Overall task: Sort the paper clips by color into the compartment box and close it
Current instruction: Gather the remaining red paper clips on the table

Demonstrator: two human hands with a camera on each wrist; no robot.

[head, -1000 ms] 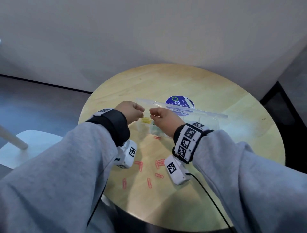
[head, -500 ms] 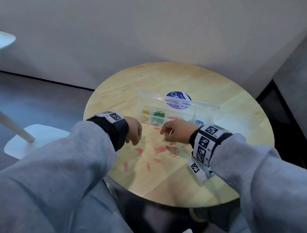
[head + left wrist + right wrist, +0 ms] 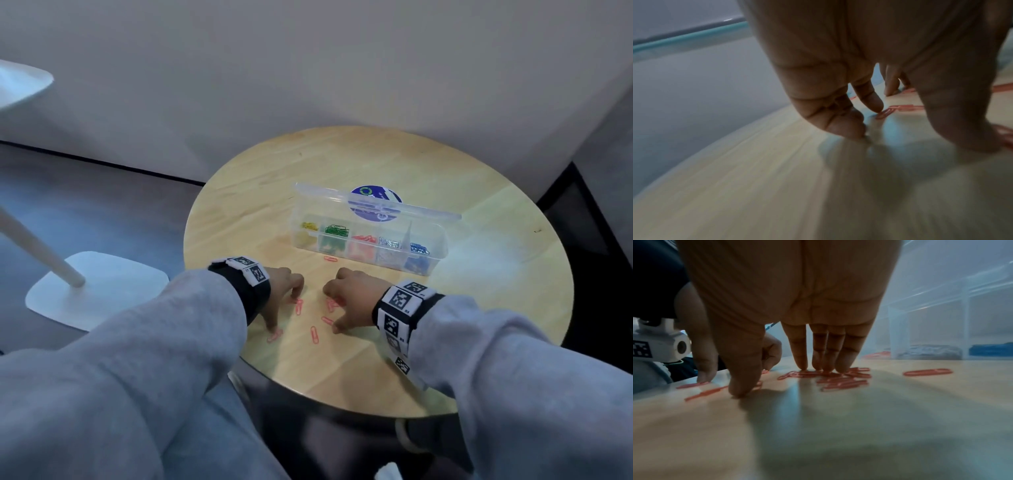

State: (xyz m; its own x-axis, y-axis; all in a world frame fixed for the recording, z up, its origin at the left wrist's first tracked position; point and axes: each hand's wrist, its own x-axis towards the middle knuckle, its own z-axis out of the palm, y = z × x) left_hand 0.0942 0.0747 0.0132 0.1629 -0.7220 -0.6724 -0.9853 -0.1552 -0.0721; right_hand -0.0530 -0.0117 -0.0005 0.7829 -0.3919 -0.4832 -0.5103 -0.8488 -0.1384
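Observation:
The clear compartment box (image 3: 438, 255) stands open on the round wooden table (image 3: 479, 308), lid upright behind it. It holds yellow (image 3: 310, 226), green (image 3: 337, 230), red (image 3: 363, 238), silver (image 3: 389, 244) and blue clips (image 3: 419, 248) in separate cells. Several loose red clips (image 3: 314, 335) lie in front of it. My left hand (image 3: 282, 291) touches the table with its fingertips, a finger at one red clip (image 3: 885, 112). My right hand (image 3: 797, 305) presses straight fingers (image 3: 826, 353) on a pile of red clips (image 3: 838, 381), thumb on the table.
One red clip (image 3: 330, 258) lies alone just before the box, also in the right wrist view (image 3: 928, 371). A blue round sticker (image 3: 375, 197) shows behind the lid. A white stand base (image 3: 99, 287) sits on the floor at left. The table's front edge is near my wrists.
Both hands have come back from above the box and gone down onto the loose red clips. The view has pulled back, so the whole box now shows.

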